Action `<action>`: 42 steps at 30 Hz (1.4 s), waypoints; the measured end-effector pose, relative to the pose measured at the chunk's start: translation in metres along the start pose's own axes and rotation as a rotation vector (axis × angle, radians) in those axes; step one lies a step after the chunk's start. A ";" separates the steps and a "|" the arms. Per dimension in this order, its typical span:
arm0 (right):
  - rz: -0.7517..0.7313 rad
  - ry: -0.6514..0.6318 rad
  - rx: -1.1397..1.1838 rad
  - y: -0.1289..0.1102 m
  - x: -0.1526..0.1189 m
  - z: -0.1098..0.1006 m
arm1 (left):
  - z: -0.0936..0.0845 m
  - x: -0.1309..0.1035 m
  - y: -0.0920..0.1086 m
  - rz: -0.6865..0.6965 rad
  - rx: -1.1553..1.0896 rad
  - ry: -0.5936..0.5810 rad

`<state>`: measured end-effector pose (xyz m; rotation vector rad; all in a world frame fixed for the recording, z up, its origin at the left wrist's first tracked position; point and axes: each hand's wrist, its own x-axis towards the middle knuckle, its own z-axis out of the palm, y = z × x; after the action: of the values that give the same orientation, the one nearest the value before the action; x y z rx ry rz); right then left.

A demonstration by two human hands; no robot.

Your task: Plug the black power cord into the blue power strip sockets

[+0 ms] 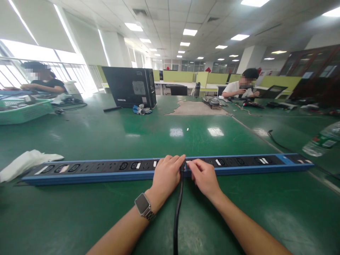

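Observation:
A long blue-and-black power strip (101,167) lies across the green table, with sockets and several small white labels along its top. My left hand (168,174), wearing a watch (143,205) at the wrist, is closed over the middle of the strip. Its fingers are bent across the top, beside the upper end of a black cable (177,216). That cable runs from between my hands toward the near edge. Just right of it, my right hand (204,177) is closed in a pinch at the strip. What its fingertips hold is hidden.
A white cloth (29,161) lies by the strip's left end. A plastic bottle (325,140) lies at the right. Farther back are a green basket (26,115), a black computer case (130,86) and gloves (142,109). One person (44,79) sits left, another (239,88) right.

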<state>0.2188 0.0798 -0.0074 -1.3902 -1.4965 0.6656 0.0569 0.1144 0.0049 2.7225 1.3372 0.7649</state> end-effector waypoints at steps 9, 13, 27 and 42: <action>-0.025 -0.072 -0.489 -0.055 0.039 0.009 | -0.004 -0.019 -0.040 -0.085 0.141 0.023; -0.089 0.069 -0.299 -0.074 0.038 -0.045 | -0.001 -0.021 -0.041 -0.065 0.154 0.053; -0.045 -0.229 -0.687 0.004 0.039 -0.103 | 0.000 -0.021 -0.040 -0.071 0.156 0.062; -0.025 -0.156 -0.497 -0.057 0.012 -0.056 | -0.006 -0.021 -0.003 0.157 0.032 0.232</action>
<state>0.2451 0.0682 0.0675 -1.7139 -1.8869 0.4049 0.0415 0.0999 0.0005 2.8637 1.1882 1.1108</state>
